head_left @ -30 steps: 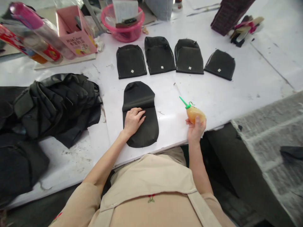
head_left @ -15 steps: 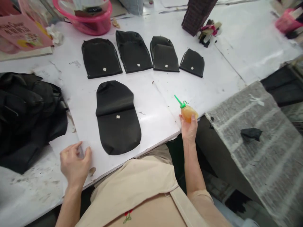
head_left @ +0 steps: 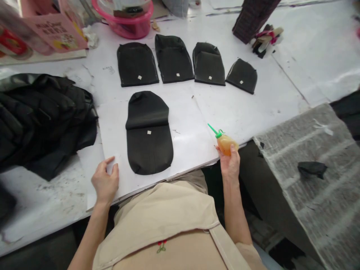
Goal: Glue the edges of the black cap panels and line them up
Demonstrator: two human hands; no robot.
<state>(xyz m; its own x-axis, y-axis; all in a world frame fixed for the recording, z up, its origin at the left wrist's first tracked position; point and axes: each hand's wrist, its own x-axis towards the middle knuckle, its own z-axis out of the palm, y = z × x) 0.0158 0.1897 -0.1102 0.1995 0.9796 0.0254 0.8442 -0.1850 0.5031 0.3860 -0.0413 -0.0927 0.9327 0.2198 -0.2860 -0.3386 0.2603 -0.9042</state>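
Note:
In my right hand [head_left: 230, 161] is a small squeeze bottle [head_left: 225, 143] of amber liquid, with a green nozzle pointing up and left. It is held above the table's front edge. My left hand [head_left: 105, 182] rests at the front left on the white sheet, thumb and forefinger apart with nothing between them. Between the hands lies a long rounded black leather-like piece [head_left: 150, 150], folded across its upper part, with a small pale square on it. Behind it several black pieces stand in a row, from a wide one [head_left: 137, 63] to a small one [head_left: 242, 75], each bearing a pale square.
A heap of black material [head_left: 47, 123] lies at the left. Along the back are a pink box [head_left: 60, 33], a pink basin [head_left: 132, 28] and a dark upright block [head_left: 249, 18]. A grey fabric-covered surface [head_left: 298, 202] with a black scrap [head_left: 312, 169] adjoins at the right.
The view has shifted left, so most things on the table appear farther right. The bottle stays in my right hand; my left hand keeps much the same pose near the table's front edge.

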